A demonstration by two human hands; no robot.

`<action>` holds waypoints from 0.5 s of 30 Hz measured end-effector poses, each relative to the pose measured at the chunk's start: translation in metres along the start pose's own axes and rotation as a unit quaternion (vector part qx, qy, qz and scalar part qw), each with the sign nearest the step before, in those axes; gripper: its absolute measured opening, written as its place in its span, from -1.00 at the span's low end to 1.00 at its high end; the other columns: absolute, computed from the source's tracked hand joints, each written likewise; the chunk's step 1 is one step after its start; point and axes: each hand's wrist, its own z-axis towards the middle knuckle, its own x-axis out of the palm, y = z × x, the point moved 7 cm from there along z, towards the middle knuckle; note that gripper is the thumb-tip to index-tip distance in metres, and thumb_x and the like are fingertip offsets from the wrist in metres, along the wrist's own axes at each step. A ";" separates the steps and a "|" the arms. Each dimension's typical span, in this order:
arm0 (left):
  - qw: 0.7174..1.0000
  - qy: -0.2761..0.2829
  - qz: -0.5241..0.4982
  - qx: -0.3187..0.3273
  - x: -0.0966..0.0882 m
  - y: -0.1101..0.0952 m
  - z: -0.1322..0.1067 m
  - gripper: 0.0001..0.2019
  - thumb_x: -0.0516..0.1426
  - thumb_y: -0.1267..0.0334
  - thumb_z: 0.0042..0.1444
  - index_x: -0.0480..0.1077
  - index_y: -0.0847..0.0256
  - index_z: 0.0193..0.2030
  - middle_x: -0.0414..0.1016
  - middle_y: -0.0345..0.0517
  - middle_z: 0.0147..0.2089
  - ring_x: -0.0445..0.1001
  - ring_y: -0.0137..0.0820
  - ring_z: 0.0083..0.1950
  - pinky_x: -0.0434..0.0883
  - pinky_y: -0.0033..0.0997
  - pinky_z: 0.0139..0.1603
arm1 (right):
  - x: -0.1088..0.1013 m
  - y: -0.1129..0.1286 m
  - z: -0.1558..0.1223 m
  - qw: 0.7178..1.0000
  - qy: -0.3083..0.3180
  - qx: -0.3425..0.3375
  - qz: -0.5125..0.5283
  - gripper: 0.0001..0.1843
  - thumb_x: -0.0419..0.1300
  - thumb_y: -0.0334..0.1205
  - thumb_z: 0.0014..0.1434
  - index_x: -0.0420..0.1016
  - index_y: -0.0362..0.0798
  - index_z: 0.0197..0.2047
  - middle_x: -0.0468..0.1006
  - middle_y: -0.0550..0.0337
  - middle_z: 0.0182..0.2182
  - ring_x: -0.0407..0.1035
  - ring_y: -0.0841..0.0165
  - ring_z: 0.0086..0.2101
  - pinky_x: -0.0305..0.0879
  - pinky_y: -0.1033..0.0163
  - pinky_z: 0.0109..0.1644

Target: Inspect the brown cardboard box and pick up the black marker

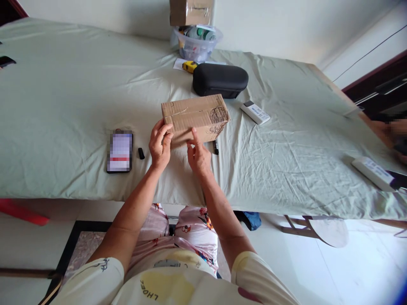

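Note:
A closed cardboard box (190, 115) with black scribbles at its right end is tilted up at the table's front middle. My left hand (160, 146) grips its left end, thumb and fingers on the near corner. Against the near side, my right hand (199, 156) touches the cardboard with its index finger stretched out and the other fingers curled; it holds nothing that I can see. A black marker (216, 147) lies partly hidden by the box's right end. Its likely cap, a small black piece (141, 153), lies to the left, beside a phone (119, 151).
Behind the box are a black hard case (220, 79), a yellow tape measure (190, 66) and a plastic tub (197, 46) of bottles. White-and-grey devices (255, 112) lie to the right. Another person's arm (381, 131) shows at the right edge. A wrinkled green cloth (79, 93) covers the table.

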 end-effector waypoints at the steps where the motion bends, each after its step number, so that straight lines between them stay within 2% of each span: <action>1: 1.000 -0.005 -0.006 0.007 -0.001 0.001 0.001 -0.57 0.10 -0.17 0.51 0.60 0.07 0.16 0.63 0.10 0.31 0.61 -0.17 0.38 0.56 -0.16 0.40 | -0.005 -0.006 0.002 1.000 -0.022 0.011 -0.001 -0.37 -0.01 -0.12 0.53 0.31 0.04 0.60 0.76 0.04 -0.08 0.53 0.33 -0.30 0.53 0.24 -0.14; 4: 1.000 -0.014 -0.011 0.018 -0.004 0.004 0.004 -0.58 0.09 -0.16 0.52 0.58 0.07 0.17 0.64 0.07 0.31 0.62 -0.21 0.37 0.53 -0.18 0.43 | -0.023 -0.021 0.005 0.996 -0.089 0.028 0.003 -0.36 0.01 -0.12 0.52 0.28 0.02 0.59 0.73 0.08 -0.14 0.45 0.36 -0.36 0.48 0.25 -0.19; 7: 1.000 -0.026 -0.013 0.010 -0.008 0.009 0.006 -0.55 0.06 -0.18 0.53 0.57 0.08 0.18 0.63 0.06 0.32 0.60 -0.22 0.39 0.48 -0.16 0.49 | -0.044 -0.032 0.007 0.984 -0.176 0.039 -0.004 -0.40 0.05 -0.06 0.52 0.35 0.06 0.54 0.67 0.08 -0.15 0.46 0.34 -0.29 0.47 0.23 -0.20; 11: 0.999 -0.034 -0.039 -0.010 -0.011 0.012 0.007 -0.53 0.06 -0.21 0.52 0.56 0.08 0.18 0.65 0.03 0.31 0.61 -0.23 0.39 0.47 -0.17 0.50 | -0.065 -0.046 0.004 0.956 -0.286 0.061 -0.005 -0.42 0.21 0.06 0.44 0.44 0.12 0.45 0.58 0.02 0.02 0.50 0.29 -0.12 0.54 0.12 -0.07; 13: 0.998 -0.030 -0.054 -0.023 -0.012 0.014 0.008 -0.50 0.05 -0.24 0.51 0.56 0.09 0.17 0.67 0.02 0.28 0.61 -0.23 0.38 0.48 -0.17 0.49 | -0.066 -0.052 0.004 0.951 -0.297 0.070 0.038 -0.43 0.26 0.11 0.40 0.49 0.09 0.38 0.56 0.03 0.03 0.50 0.30 -0.11 0.54 0.11 -0.05; 15: 0.997 -0.023 -0.060 -0.039 -0.013 0.015 0.009 -0.47 0.05 -0.28 0.50 0.56 0.09 0.18 0.68 0.02 0.27 0.62 -0.23 0.37 0.48 -0.18 0.49 | -0.062 -0.057 0.005 0.950 -0.285 0.084 0.100 -0.52 0.24 0.13 0.40 0.56 0.06 0.25 0.56 0.11 -0.09 0.49 0.35 -0.18 0.51 0.15 -0.09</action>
